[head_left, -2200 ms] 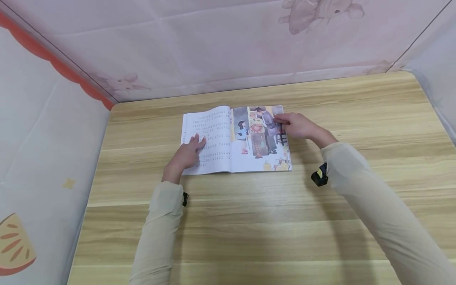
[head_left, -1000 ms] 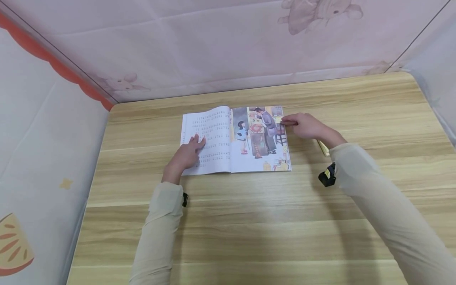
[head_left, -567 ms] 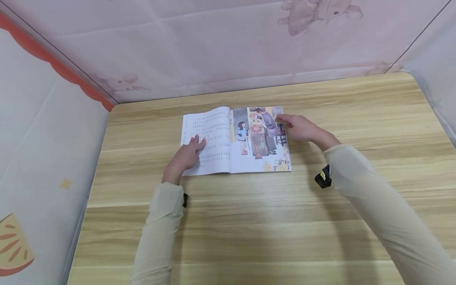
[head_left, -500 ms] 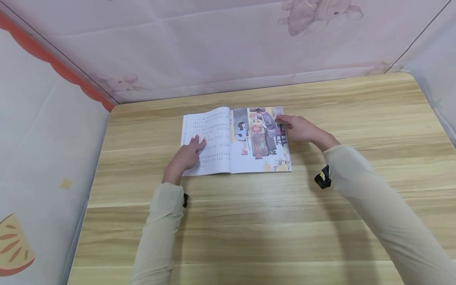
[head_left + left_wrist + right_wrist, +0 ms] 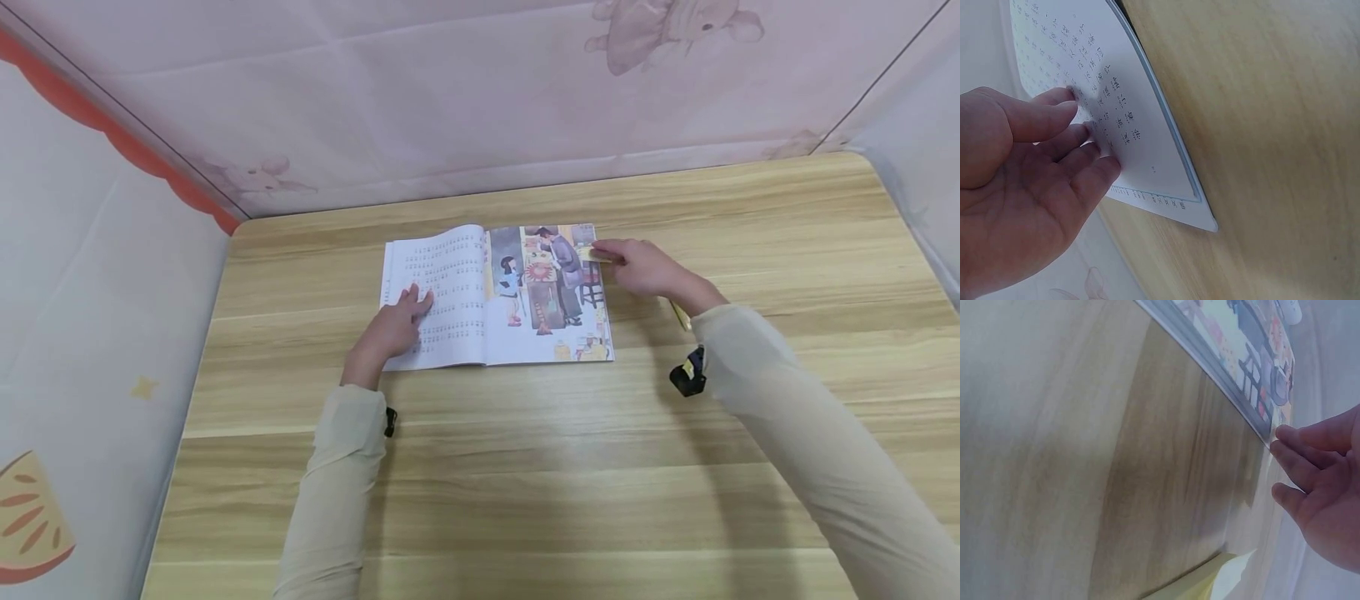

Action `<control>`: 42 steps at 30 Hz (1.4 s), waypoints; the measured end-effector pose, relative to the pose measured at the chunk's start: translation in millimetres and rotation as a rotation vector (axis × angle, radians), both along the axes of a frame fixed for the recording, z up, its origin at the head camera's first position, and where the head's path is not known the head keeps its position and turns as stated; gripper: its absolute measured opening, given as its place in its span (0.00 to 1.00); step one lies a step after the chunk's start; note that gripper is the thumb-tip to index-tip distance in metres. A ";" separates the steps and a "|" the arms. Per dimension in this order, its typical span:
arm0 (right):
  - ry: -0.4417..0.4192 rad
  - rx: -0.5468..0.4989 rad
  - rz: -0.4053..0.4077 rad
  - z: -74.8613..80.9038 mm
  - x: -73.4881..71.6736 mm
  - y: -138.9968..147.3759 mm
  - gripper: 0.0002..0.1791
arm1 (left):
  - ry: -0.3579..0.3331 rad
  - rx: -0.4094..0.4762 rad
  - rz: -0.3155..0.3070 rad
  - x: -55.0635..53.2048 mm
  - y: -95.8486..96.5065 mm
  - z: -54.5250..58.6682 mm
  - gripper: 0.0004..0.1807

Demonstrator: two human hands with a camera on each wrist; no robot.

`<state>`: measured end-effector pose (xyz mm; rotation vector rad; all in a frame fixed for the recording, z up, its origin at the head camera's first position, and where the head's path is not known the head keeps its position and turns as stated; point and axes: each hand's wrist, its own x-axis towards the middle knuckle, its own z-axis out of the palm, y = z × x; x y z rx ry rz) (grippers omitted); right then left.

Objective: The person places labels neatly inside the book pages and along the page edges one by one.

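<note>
An open book (image 5: 517, 342) lies on the table, with printed text on its left page and a coloured picture on its right. My left hand (image 5: 393, 327) rests on the left page, fingers spread and slightly bent, as the left wrist view also shows. At the book's right edge, near the upper corner, is my right hand (image 5: 641, 265). Its fingers are extended, the tips right at a small pale yellow strip (image 5: 587, 252) on the picture page. In the right wrist view the right hand's fingertips (image 5: 1280, 432) meet the book's corner.
A yellow sticky-note pad (image 5: 1194, 584) lies on the wood-grain table (image 5: 517, 467), partly hidden under the right wrist in the head view. Light printed cloth (image 5: 450, 100) stands behind the table's far edge and along its sides.
My right hand has slid back a little to the right, uncovering the yellow strip and part of the pad, as about a second ago. The left hand and book stay put.
</note>
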<state>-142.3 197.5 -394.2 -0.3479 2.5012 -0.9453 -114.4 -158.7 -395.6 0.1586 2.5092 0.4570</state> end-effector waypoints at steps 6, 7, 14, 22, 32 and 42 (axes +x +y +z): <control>0.085 -0.003 -0.031 9.1 -0.9 7.0 0.22 | 0.007 0.003 -0.005 0.4 -0.1 0.1 0.30; 0.094 -0.002 -0.034 10.3 -1.3 8.6 0.21 | 0.008 0.003 -0.005 0.4 -0.2 0.0 0.30; 0.121 -0.020 -0.049 14.3 -2.1 15.5 0.19 | 0.006 -0.002 -0.005 0.2 0.1 -0.3 0.30; 0.099 -0.012 -0.073 15.8 -1.8 20.4 0.18 | 0.001 -0.003 -0.002 -0.8 0.4 -0.4 0.29; 0.104 -0.018 -0.110 26.0 3.9 36.7 0.18 | 0.003 -0.006 -0.004 -2.0 -1.9 -4.4 0.29; 0.149 -0.016 -0.148 23.8 8.6 58.0 0.15 | 0.005 -0.005 -0.018 -2.2 -2.3 -5.4 0.27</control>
